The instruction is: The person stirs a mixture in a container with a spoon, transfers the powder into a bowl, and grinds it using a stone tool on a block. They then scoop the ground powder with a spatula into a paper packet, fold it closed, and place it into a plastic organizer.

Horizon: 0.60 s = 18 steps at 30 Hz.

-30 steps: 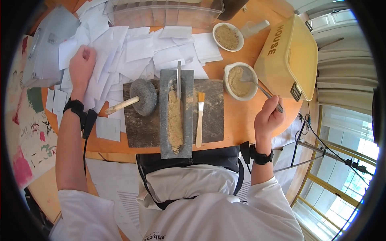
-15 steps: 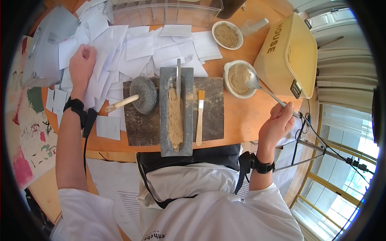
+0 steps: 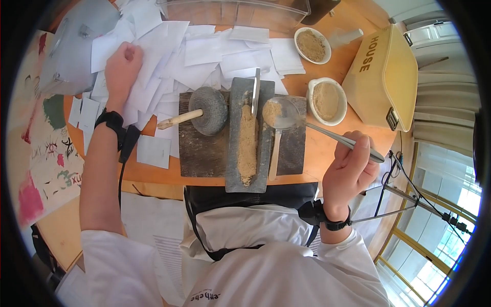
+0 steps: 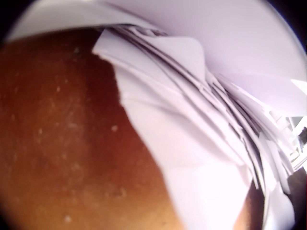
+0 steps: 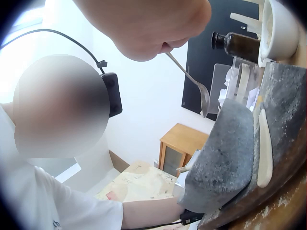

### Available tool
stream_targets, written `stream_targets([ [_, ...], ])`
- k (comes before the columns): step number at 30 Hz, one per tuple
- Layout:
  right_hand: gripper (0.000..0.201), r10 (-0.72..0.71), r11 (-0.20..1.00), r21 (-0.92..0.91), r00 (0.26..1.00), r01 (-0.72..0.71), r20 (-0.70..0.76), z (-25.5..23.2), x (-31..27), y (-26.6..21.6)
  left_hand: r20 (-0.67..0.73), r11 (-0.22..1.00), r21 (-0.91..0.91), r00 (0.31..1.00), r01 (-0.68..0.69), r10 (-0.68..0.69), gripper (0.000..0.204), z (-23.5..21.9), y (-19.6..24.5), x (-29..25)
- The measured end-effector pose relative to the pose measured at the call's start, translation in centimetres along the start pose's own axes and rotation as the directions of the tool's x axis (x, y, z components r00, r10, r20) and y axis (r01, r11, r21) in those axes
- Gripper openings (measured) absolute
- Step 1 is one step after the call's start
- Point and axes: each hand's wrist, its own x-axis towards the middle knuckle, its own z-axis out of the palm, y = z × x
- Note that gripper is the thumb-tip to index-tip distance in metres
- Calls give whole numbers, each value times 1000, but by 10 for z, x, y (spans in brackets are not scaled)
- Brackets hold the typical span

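My right hand [image 3: 350,169] grips the handle of a metal spoon [image 3: 289,116]. Tan powder [image 3: 271,112] is heaped at the tip of its bowl, which overlaps the right edge of the grey stone trough [image 3: 235,102]. The right wrist view shows the spoon [image 5: 205,98] above the trough [image 5: 223,163]. Along the trough's groove lies more tan powder [image 3: 247,148], with a flat metal strip [image 3: 257,92] at the far end. My left hand [image 3: 123,71] rests loosely curled on white paper packets [image 3: 153,51], holding nothing. Powder partly fills a white bowl [image 3: 310,97] right of the trough.
A stone grinding wheel [image 3: 207,110] with a wooden handle lies left of the trough on a dark board [image 3: 197,161]. Under the spoon, a brush [image 3: 275,156] is partly hidden. Farther back are a second powder bowl [image 3: 327,57], a clear tray [image 3: 230,14] and a yellow box [image 3: 376,82].
The spoon has come up out of the near powder bowl with powder and moved left to the trough. My left hand stays on the papers; the head view has shifted slightly.
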Motion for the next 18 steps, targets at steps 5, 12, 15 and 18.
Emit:
stream_targets([
  [5, 33, -146, 987, -56, 984, 153, 103, 7, -4, 5, -36, 999, -26, 998, -42, 42, 27, 1, -3, 0],
  [12, 27, -485, 755, -258, 778, 603, 399, 14, -1, 0, -12, 999, -20, 999, -30, 30, 27, -2, 0, -1],
  [15, 28, -608, 609, -169, 593, 775, 528, 13, 3, -4, -18, 999, -20, 999, -34, 33, 27, -1, 0, -1],
  [18, 31, -666, 489, -79, 430, 869, 610, 14, 3, -5, -25, 999, -15, 999, -35, 34, 27, 0, -1, -1],
])
